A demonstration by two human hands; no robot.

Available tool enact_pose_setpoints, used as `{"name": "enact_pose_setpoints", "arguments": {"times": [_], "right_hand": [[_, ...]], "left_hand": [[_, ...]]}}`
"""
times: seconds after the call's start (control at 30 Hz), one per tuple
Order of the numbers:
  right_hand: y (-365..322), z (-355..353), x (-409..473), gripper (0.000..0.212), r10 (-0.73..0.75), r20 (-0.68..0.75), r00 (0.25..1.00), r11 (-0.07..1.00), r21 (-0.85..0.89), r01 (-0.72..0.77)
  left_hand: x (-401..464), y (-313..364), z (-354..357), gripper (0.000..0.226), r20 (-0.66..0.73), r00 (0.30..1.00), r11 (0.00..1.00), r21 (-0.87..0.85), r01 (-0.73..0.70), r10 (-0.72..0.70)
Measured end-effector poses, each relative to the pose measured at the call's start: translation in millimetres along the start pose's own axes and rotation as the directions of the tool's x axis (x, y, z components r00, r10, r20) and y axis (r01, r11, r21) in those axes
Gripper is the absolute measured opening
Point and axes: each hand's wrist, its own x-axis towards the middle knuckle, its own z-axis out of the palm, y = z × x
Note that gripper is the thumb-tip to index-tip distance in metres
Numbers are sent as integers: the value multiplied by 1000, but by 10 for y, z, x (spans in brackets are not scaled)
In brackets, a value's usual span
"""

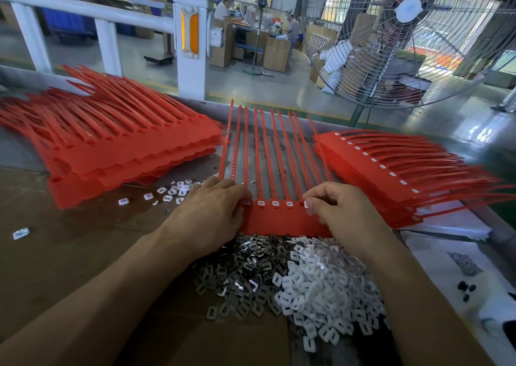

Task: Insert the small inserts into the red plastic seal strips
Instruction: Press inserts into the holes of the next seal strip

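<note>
Left hand (213, 212): palm down, fingers loosely bent, fingertips pressing the left end of the red seal strip sheet (282, 220), which lies flat mid-worktop (55, 254). Right hand (339, 210): thumb and forefinger pinch one small white insert (306, 204) at the sheet's right end. Four sockets between the hands already carry white inserts. Near edge: heap of shiny metal clips (240, 276) beside heap of matte white plastic inserts (321, 284), rounded squares, slotted. Glossy red stacks (125, 147) left and right.
</note>
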Motion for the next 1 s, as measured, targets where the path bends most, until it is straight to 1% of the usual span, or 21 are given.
{"name": "enact_pose_setpoints", "arguments": {"times": [0.2,0.3,0.37,0.87,1.0], "right_hand": [[56,68,69,12,49,-105,993,999,11,-48],[74,86,90,13,39,-167,985,999,-13,-41],[81,97,98,14,28,-182,983,999,-35,-35],[20,154,128,11,70,-135,988,992,-96,-84],[-7,161,114,11,55,-129,990,989,-128,-72]], "left_hand": [[5,3,-9,32,4,1000,1000,1,2,-2],[2,9,-15,32,4,1000,1000,4,-1,1],[3,14,-15,32,2,1000,1000,9,1,-1],[3,4,-2,33,-6,1000,1000,-5,-5,5],[-2,3,-3,33,-4,1000,1000,-3,-2,2]]}}
